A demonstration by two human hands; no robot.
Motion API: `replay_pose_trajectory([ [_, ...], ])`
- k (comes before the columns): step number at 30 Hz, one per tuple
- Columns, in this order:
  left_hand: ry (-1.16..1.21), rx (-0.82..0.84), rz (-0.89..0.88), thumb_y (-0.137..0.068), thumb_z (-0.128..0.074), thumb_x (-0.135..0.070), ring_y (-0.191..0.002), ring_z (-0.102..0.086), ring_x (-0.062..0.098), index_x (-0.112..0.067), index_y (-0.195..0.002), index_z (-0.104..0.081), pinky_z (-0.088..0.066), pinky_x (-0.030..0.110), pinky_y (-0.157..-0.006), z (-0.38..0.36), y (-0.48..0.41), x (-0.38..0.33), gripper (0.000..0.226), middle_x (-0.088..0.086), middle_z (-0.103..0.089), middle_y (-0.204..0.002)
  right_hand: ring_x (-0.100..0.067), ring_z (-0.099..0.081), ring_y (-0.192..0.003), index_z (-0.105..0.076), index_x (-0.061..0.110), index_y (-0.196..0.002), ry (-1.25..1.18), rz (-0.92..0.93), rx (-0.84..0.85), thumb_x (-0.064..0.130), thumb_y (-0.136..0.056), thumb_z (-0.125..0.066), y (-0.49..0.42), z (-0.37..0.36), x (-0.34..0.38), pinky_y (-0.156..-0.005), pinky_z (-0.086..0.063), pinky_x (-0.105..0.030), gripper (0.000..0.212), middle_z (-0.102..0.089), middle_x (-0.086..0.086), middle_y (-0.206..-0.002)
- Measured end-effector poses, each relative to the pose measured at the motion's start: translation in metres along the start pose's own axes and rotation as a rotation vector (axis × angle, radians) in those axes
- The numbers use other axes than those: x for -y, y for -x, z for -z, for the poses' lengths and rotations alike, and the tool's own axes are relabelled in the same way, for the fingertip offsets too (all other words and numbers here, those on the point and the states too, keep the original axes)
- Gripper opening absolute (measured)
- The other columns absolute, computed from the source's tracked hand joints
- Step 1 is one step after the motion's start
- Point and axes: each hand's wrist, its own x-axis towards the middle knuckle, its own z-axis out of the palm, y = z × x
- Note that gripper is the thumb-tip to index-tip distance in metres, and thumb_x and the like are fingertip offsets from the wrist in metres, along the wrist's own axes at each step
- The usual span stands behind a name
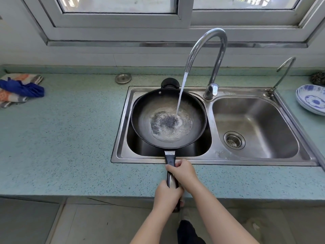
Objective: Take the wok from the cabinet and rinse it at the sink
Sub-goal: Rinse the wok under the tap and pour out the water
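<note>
A black wok sits over the left basin of a steel double sink, its long handle pointing toward me. Water runs from the tall curved tap into the wok and pools, bubbling, at its bottom. My right hand grips the handle nearer the wok. My left hand grips the handle's end, just over the counter's front edge. A small black helper handle shows at the wok's far rim.
The right basin holds only its drain strainer. A second thin tap stands at the sink's right corner. Blue-and-white plates lie far right. Cloths lie far left, a metal sink plug behind the sink.
</note>
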Motion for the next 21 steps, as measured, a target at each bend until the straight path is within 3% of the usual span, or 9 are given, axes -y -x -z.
replay_pose_trajectory([
  [4,-0.111,-0.069,-0.006,-0.075,-0.061,-0.020,-0.048,-0.064,0.025,-0.008,-0.083,-0.052,-0.051,0.033,-0.052,-0.001,-0.003,0.001,0.016,0.004,-0.062,-0.060,-0.015,-0.047,-0.061,-0.043,0.017,-0.058,-0.067,-0.012,0.035,0.027,-0.076,-0.071,0.000,0.000,-0.007,-0.058,-0.036,-0.027,0.034,-0.050,0.001,-0.059],
  [7,-0.231,-0.132,-0.029,-0.076,-0.062,-0.025,-0.053,-0.065,0.021,-0.009,-0.087,-0.052,-0.051,0.030,-0.053,-0.003,-0.002,0.001,0.022,0.005,-0.064,-0.076,-0.013,-0.044,-0.054,-0.044,0.018,-0.056,-0.136,-0.021,0.079,0.023,-0.078,-0.071,-0.001,-0.002,-0.009,-0.052,-0.033,-0.025,0.035,-0.046,0.002,-0.054],
  [11,-0.312,-0.192,-0.066,-0.077,-0.063,-0.030,-0.081,-0.066,0.029,-0.009,-0.091,-0.051,-0.046,0.031,-0.061,-0.005,-0.001,0.001,0.029,0.009,-0.064,-0.089,-0.009,-0.042,-0.048,-0.049,0.015,-0.062,-0.241,-0.058,0.170,0.019,-0.081,-0.069,-0.003,-0.001,-0.012,-0.046,-0.033,-0.021,0.028,-0.044,0.002,-0.052],
  [14,-0.260,-0.191,-0.087,-0.079,-0.063,-0.027,-0.074,-0.064,0.028,-0.010,-0.087,-0.049,-0.042,0.029,-0.056,-0.007,-0.001,0.001,0.024,0.010,-0.063,-0.088,-0.011,-0.050,-0.054,-0.057,0.009,-0.076,-0.280,-0.054,0.201,0.018,-0.082,-0.068,-0.002,0.000,-0.013,-0.048,-0.038,-0.021,0.015,-0.054,-0.003,-0.061],
  [21,-0.245,-0.210,-0.164,-0.081,-0.064,-0.027,-0.067,-0.050,0.022,-0.009,-0.080,-0.047,-0.034,0.028,-0.051,-0.001,-0.001,0.004,0.024,0.003,-0.053,-0.074,-0.014,-0.055,-0.059,-0.058,0.013,-0.065,-0.288,-0.019,0.138,0.015,-0.082,-0.068,-0.002,-0.009,-0.015,-0.061,-0.043,-0.029,0.020,-0.058,0.000,-0.060],
])
